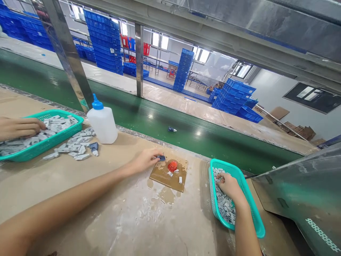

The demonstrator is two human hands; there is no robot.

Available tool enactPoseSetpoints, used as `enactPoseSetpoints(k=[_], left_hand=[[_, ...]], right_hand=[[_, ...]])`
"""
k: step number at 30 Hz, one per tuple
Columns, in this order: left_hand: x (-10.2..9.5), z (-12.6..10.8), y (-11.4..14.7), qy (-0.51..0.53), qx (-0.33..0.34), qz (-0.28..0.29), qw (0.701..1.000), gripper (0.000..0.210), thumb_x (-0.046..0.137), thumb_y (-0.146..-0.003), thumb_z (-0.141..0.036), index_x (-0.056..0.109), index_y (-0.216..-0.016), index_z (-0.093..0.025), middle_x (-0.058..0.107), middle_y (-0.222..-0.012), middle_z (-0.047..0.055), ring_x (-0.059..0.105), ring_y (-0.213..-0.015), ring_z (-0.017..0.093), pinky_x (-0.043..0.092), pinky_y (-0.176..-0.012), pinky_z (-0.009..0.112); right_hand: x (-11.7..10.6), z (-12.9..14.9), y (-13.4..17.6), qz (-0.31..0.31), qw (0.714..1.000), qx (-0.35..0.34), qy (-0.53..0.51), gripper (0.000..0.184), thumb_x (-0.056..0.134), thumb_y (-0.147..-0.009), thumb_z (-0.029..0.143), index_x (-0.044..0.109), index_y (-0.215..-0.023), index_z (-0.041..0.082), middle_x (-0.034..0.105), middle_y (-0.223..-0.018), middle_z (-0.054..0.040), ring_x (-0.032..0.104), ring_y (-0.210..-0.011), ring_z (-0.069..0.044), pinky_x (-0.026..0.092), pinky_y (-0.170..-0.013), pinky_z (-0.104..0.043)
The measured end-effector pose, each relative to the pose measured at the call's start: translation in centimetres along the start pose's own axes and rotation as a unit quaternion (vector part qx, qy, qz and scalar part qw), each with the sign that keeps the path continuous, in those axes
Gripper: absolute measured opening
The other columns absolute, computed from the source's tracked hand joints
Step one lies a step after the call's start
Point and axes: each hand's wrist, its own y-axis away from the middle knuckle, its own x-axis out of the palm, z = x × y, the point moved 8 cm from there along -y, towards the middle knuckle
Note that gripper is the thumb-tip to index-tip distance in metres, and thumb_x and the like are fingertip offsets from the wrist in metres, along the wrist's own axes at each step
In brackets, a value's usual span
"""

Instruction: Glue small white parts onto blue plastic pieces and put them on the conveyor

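Note:
My left hand (146, 160) pinches a small dark blue plastic part (161, 158) over the far left corner of a wet brown board (165, 179). On that board stands a red cap-like cup (172, 165), with a few small white pieces (180, 180) beside it. My right hand (228, 185) reaches into a teal basket (259, 227) filled with small grey-white plastic pieces (225, 206). Its fingers are curled together among the pieces, and their tips are partly hidden, so what they grip cannot be made out.
Another person's hand (21, 128) rests in a second teal basket (53, 142) at left. Loose grey pieces (80, 142) and a white squeeze bottle (102, 124) with a blue cap stand nearby. Beyond runs a green conveyor belt (144, 117) carrying a blue-and-white part (172, 129). A metal post (139, 60) rises behind.

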Motion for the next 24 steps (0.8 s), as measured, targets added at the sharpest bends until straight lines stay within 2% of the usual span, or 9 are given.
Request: enactPoseSetpoints(k=[3, 5, 8, 10, 12, 14, 18, 21, 24], left_hand=[[-2.0, 0.8, 1.4, -0.131, 0.025, -0.009, 0.991, 0.030, 0.034, -0.083, -0.024, 0.060, -0.097, -0.019, 0.062, -0.100, 0.007, 0.058, -0.093, 0.019, 0.046, -0.082, 0.033], [-5.0, 2.5, 2.5, -0.235, -0.033, -0.029, 0.971, 0.032, 0.032, -0.083, -0.023, 0.059, -0.098, -0.017, 0.060, -0.103, 0.011, 0.058, -0.093, 0.023, 0.046, -0.081, 0.036], [-8.6, 4.7, 2.9, -0.400, -0.153, -0.017, 0.903, 0.030, 0.040, -0.079, -0.024, 0.060, -0.097, -0.011, 0.057, -0.103, 0.019, 0.059, -0.089, 0.032, 0.047, -0.073, 0.043], [-9.4, 4.1, 1.0, -0.453, -0.147, -0.051, 0.878, 0.038, 0.043, -0.079, -0.028, 0.056, -0.108, -0.008, 0.052, -0.113, 0.023, 0.053, -0.099, 0.037, 0.045, -0.077, 0.046], [-8.2, 2.7, -2.7, -0.423, -0.089, -0.083, 0.898, 0.045, 0.038, -0.082, -0.027, 0.044, -0.124, -0.010, 0.043, -0.126, 0.021, 0.044, -0.114, 0.034, 0.040, -0.088, 0.044], [-5.3, 2.5, -7.2, -0.336, -0.063, -0.049, 0.939, 0.048, 0.034, -0.082, -0.016, 0.036, -0.130, -0.014, 0.038, -0.133, 0.017, 0.039, -0.120, 0.027, 0.037, -0.094, 0.040], [-1.4, 3.8, -13.4, -0.239, -0.090, -0.020, 0.967, 0.046, 0.035, -0.074, -0.003, 0.049, -0.117, -0.010, 0.045, -0.127, 0.020, 0.035, -0.121, 0.031, 0.038, -0.090, 0.044], [-0.9, 4.4, -13.9, -0.195, -0.107, -0.041, 0.974, 0.033, 0.033, -0.073, -0.001, 0.058, -0.094, -0.006, 0.053, -0.107, 0.026, 0.040, -0.112, 0.035, 0.038, -0.084, 0.047], [-1.3, 3.6, -11.7, -0.136, -0.111, -0.063, 0.983, 0.023, 0.035, -0.076, -0.006, 0.057, -0.084, -0.010, 0.053, -0.099, 0.022, 0.042, -0.106, 0.033, 0.035, -0.086, 0.048]], right_hand=[[0.1, 0.0, 0.0, 0.000, 1.000, -0.003, -0.009, 0.026, 0.048, -0.067, 0.000, 0.063, -0.082, 0.014, 0.062, -0.064, -0.0031, 0.058, -0.071, -0.018, 0.035, -0.056, -0.020], [0.1, 0.0, -0.1, 0.000, 1.000, -0.004, -0.019, 0.025, 0.050, -0.066, 0.000, 0.064, -0.082, 0.013, 0.062, -0.062, -0.0036, 0.058, -0.072, -0.019, 0.036, -0.056, -0.020], [0.1, -0.2, -0.2, -0.010, 0.999, 0.001, -0.032, 0.026, 0.050, -0.066, 0.000, 0.066, -0.082, 0.012, 0.065, -0.067, -0.0058, 0.059, -0.072, -0.019, 0.036, -0.058, -0.021], [0.2, -0.5, -0.4, -0.024, 0.999, 0.005, -0.035, 0.027, 0.048, -0.067, 0.001, 0.066, -0.085, 0.012, 0.067, -0.076, -0.0080, 0.060, -0.077, -0.019, 0.037, -0.061, -0.022], [0.1, -0.8, -0.5, -0.045, 0.998, 0.011, -0.040, 0.027, 0.046, -0.070, 0.003, 0.067, -0.086, 0.012, 0.067, -0.078, -0.0082, 0.060, -0.081, -0.020, 0.038, -0.064, -0.022], [-0.1, -1.2, -0.6, -0.079, 0.995, 0.012, -0.054, 0.026, 0.045, -0.072, 0.006, 0.067, -0.083, 0.013, 0.067, -0.079, -0.0082, 0.061, -0.083, -0.021, 0.039, -0.067, -0.023], [-0.7, -1.6, -0.5, -0.123, 0.990, -0.005, -0.075, 0.023, 0.043, -0.075, 0.010, 0.066, -0.073, 0.014, 0.067, -0.081, -0.0084, 0.062, -0.081, -0.020, 0.044, -0.070, -0.024], [-1.1, -1.8, -0.4, -0.146, 0.982, -0.015, -0.117, 0.024, 0.042, -0.074, 0.009, 0.065, -0.073, 0.015, 0.066, -0.076, -0.0085, 0.064, -0.073, -0.020, 0.048, -0.063, -0.026], [-1.8, -2.1, -0.1, -0.188, 0.967, -0.017, -0.172, 0.026, 0.040, -0.069, 0.007, 0.064, -0.072, 0.015, 0.065, -0.080, -0.0091, 0.064, -0.066, -0.020, 0.050, -0.064, -0.029]])
